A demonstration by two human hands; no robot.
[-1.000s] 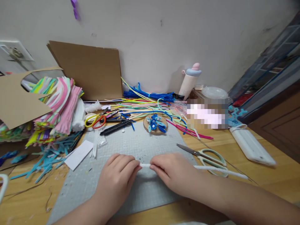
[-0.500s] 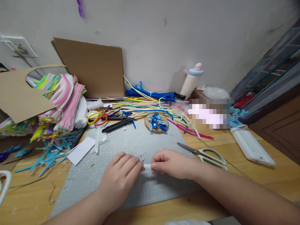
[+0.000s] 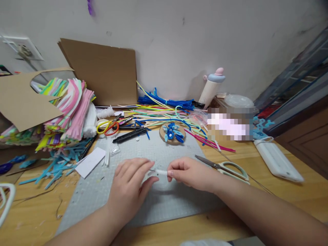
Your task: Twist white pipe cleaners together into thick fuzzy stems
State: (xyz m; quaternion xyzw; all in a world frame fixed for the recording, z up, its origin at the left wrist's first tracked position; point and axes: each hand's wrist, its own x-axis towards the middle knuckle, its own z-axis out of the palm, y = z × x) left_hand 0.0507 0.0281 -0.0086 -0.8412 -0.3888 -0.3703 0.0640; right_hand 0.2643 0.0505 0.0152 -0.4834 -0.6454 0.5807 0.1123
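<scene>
A short white strip (image 3: 162, 172), probably a piece of pipe cleaner, is held level above the grey cutting mat (image 3: 87, 205). My right hand (image 3: 191, 174) pinches its right end between thumb and fingers. At the other end, my left hand (image 3: 133, 181) is open, its thumb parted from the fingers around the strip's tip; whether it touches the strip cannot be made out. Beyond the hands, a blue pipe-cleaner flower piece (image 3: 172, 133) lies on a round wood slice. Scissors with pale green handles (image 3: 221, 167) rest to the right of my right hand.
Loose coloured pipe cleaners (image 3: 153, 116) spread along the wall, with big bundles (image 3: 77, 102) at left. Black pliers-like tool (image 3: 130, 135), orange-yellow scissors (image 3: 109, 127) and a white card (image 3: 91, 162) lie around the mat. A bottle (image 3: 211, 89) and a white device (image 3: 279, 160) stand right.
My left thumb and fingers have parted from their pinch on the strip, baring more of it. My right hand keeps its pinch. The view has shifted slightly.
</scene>
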